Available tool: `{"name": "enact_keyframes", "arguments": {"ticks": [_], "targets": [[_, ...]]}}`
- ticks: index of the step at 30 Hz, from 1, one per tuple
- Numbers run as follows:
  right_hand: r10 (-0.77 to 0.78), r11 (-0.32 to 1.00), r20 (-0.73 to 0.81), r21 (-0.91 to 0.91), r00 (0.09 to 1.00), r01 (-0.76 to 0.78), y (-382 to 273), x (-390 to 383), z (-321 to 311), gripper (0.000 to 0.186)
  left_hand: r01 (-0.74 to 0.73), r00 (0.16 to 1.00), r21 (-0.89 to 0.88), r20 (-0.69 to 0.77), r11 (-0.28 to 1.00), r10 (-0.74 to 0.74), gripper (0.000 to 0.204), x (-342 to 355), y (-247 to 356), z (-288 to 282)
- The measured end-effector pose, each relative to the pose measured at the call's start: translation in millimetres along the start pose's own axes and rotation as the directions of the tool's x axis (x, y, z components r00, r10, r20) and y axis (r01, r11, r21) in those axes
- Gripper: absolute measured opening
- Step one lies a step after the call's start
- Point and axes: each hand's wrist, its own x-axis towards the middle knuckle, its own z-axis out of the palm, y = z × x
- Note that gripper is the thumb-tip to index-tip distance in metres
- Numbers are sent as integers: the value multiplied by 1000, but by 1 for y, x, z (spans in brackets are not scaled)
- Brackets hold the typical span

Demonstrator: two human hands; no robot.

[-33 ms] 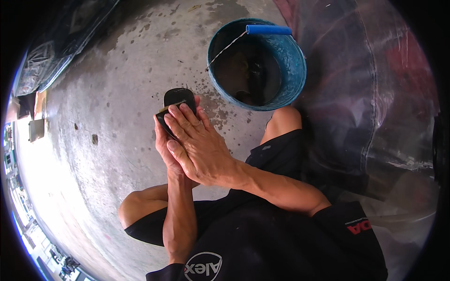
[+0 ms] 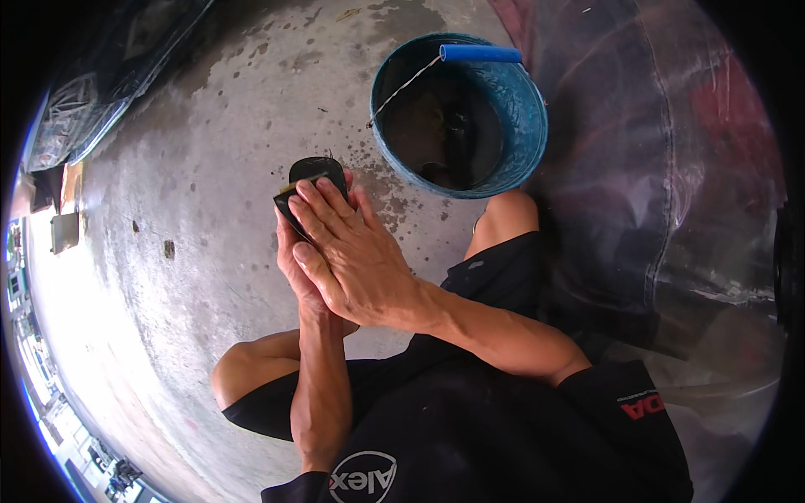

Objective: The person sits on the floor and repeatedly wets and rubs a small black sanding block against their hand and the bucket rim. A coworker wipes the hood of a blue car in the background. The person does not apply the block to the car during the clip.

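Note:
My left hand (image 2: 295,270) is wrapped from below round a smooth black piece with a rounded end (image 2: 312,168). Its exact kind I cannot make out. Flat on top lies my right hand (image 2: 356,256), fingers long and side by side, thumb along the near edge. Beneath those fingers a dark sheet with a yellowish edge (image 2: 285,199) shows; it looks like sandpaper folded round a pad, pressed against the black piece. Most of both things is hidden by the hands, which are held above the floor between my bent knees.
A blue bucket (image 2: 527,142) with dark water and a blue-gripped wire handle (image 2: 480,54) stands ahead on the right. Clear plastic sheeting (image 2: 713,168) hangs along the right side. The concrete floor (image 2: 210,193) bears wet spots. Dark plastic-covered material (image 2: 109,80) is at far left.
My right hand and the sheet under it have slid slightly up and to the left over the black piece. The bucket has not moved.

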Motion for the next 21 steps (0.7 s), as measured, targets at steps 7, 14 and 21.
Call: {"name": "enact_keyframes", "arguments": {"ticks": [7,14,21], "targets": [[-1,998,-20,-59,1000,0,5,0,4,64,21,999,-50,41,999,-19,62,-1,0,1],[-2,996,-37,-91,999,-2,9,11,2,66,-77,994,354,-40,932,98,62,-12,-7,14],[-12,998,-34,-58,999,10,11,9,2,67,-21,972,501,-191,865,135,62,-16,-12,19]]}}
